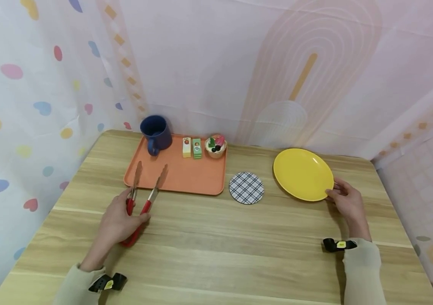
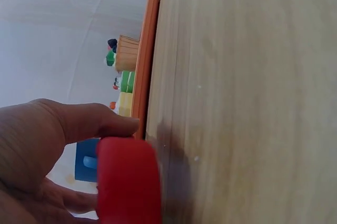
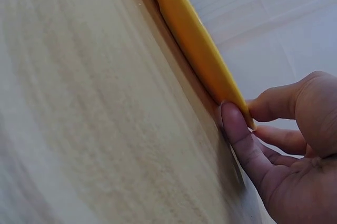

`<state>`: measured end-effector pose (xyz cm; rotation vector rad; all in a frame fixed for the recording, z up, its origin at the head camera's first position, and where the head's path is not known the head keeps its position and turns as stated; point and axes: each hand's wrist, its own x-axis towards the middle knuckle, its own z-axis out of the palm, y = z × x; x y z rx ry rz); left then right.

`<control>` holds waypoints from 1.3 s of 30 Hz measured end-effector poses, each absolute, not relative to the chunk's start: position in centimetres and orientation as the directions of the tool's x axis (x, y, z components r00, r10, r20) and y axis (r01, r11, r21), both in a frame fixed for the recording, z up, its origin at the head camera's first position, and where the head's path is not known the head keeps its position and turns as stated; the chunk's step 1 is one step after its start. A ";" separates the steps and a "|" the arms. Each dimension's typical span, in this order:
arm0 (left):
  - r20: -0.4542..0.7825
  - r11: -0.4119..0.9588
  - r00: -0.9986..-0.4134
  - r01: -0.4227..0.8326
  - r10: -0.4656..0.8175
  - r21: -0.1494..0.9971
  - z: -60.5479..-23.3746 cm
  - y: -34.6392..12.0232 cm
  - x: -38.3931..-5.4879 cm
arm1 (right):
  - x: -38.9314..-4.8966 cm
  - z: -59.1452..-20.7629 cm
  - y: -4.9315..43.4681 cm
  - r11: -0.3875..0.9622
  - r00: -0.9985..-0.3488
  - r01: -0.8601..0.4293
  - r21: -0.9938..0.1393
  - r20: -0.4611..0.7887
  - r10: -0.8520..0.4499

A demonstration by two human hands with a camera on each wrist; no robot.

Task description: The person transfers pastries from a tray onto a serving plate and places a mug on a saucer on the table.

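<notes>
Red-handled metal tongs point(image 1: 146, 206) are held in my left hand point(image 1: 116, 221), thumb on one arm and fingers at the other. Their arms are spread, and the tips overlap the front left of an orange tray point(image 1: 193, 178) in the head view. In the left wrist view the red end of the tongs point(image 2: 129, 182) sits close by the thumb. On the right, my right hand point(image 1: 348, 202) pinches the near right rim of a yellow plate point(image 1: 302, 173). The right wrist view shows the thumb and fingers on opposite faces of the plate's edge point(image 3: 202, 55).
On the tray stand a dark blue mug point(image 1: 156, 133), a yellow-and-white small box point(image 1: 186, 147), a green small box point(image 1: 197, 149) and a fruit-topped tart point(image 1: 215, 146). A round checked coaster point(image 1: 246, 188) lies between tray and plate. Patterned curtains point(image 1: 201, 63) border the wooden table point(image 1: 216, 254).
</notes>
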<state>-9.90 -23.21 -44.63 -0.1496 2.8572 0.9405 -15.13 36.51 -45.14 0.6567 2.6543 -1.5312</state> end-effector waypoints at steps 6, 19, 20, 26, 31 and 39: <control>-0.094 0.795 -0.995 -0.088 -0.039 0.601 -44.7 -23.2 -9.8 | -15.1 -45.0 36.4 0.429 -0.915 0.351 -0.832 -0.207 0.346; 0.014 0.752 -1.000 0.013 0.005 0.659 -44.8 -22.8 -10.1 | -15.0 -44.8 36.4 0.429 -0.929 0.314 -0.847 -0.180 0.324; 0.015 0.751 -1.000 0.015 0.007 0.660 -44.9 -22.8 -10.1 | -14.9 -44.8 36.4 0.427 -0.929 0.313 -0.848 -0.179 0.325; 0.056 0.746 -0.998 0.043 0.007 0.664 -44.9 -22.4 -10.6 | -14.8 -44.9 36.4 0.426 -0.928 0.315 -0.848 -0.181 0.326; 0.083 0.738 -0.997 0.062 0.008 0.672 -44.7 -21.9 -11.1 | -14.8 -45.0 36.4 0.423 -0.924 0.327 -0.845 -0.193 0.331; 0.093 0.720 -0.996 0.075 0.015 0.690 -44.3 -20.9 -12.1 | -14.8 -45.0 36.3 0.412 -0.920 0.333 -0.848 -0.197 0.338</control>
